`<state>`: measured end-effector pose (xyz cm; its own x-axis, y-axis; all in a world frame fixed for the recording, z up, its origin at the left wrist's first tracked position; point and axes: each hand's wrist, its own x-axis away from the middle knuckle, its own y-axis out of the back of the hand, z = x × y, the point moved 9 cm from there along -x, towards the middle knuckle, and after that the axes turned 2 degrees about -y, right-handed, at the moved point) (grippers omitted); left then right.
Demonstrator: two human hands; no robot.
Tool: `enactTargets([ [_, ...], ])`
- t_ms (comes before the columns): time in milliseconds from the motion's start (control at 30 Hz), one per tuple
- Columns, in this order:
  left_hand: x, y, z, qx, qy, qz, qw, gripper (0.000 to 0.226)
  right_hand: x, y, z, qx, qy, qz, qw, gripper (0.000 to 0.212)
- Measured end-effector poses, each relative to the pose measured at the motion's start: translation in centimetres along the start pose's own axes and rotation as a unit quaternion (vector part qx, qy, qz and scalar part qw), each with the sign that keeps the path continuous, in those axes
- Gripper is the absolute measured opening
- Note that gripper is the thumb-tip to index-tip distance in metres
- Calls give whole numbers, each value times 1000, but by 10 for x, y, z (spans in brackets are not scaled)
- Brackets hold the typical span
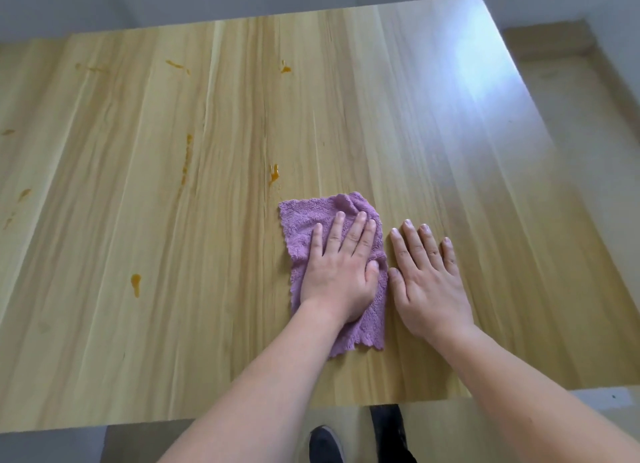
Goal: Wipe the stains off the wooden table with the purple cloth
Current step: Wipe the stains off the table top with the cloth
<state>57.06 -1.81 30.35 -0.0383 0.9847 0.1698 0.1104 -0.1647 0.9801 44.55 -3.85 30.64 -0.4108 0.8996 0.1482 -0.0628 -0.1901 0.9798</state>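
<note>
A dark shoe (pixel 325 443) and a dark trouser leg (pixel 388 431) are seen on the floor below the near edge of the pale, straight-grained wooden bench (pixel 450 171), whose far right corner is rounded. Two bare forearms are stretched over that edge. The left hand (pixel 341 272) is laid flat, fingers straight and slightly spread, on the purple cloth (pixel 304 227), a soft, nubby terry rectangle with a scalloped hem, spread flat on the bench right of centre and rumpled at its far right corner; the cloth is pressed down rather than gripped. The right hand (pixel 427 279) is laid palm-down on the bare wood just beside the cloth's right edge, fingers extended, nothing held. Orange stains (pixel 274 174) are scattered over the surface: a glossy blob just beyond the cloth's far edge, a drip (pixel 135 284) well to the left, a long thin smear (pixel 187 159) farther back, and smaller streaks (pixel 285 68) near the far side. A white glare is thrown across the far right corner.
</note>
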Motion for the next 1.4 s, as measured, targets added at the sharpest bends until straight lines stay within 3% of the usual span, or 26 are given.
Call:
enactTargets([
  [133,-1,5,18,10,-23,-10,1000,66,1,2,3,-6,2,-1,1000,63],
  [333,13,13,120,26,128,-43,991,68,1,-2,0,2,-6,11,1000,62],
  [567,13,12,117,14,149,-40,988,71,5,5,1,-35,-20,-5,999,63],
  [667,13,15,121,19,158,-44,986,70,-18,23,11,-94,-44,-42,994,52],
  [800,14,15,127,28,194,-55,979,71,-87,46,40,-109,21,-66,992,53],
  [1000,17,21,162,89,381,-105,914,68,-175,50,52,-50,63,-36,996,60],
  [1133,5,24,179,121,450,-115,877,68,-185,27,40,-2,64,5,998,61],
  [1200,-12,26,185,117,442,-104,883,69,-186,20,37,-4,59,-1,998,63],
  [1267,-31,29,184,85,388,-89,913,70,-186,18,37,-2,60,-8,998,65],
  [1333,-54,32,173,34,283,-70,956,71,-187,19,38,3,58,-12,998,65],
  [1400,-76,32,147,-7,120,-36,992,72,-187,20,39,3,59,-11,998,66],
])
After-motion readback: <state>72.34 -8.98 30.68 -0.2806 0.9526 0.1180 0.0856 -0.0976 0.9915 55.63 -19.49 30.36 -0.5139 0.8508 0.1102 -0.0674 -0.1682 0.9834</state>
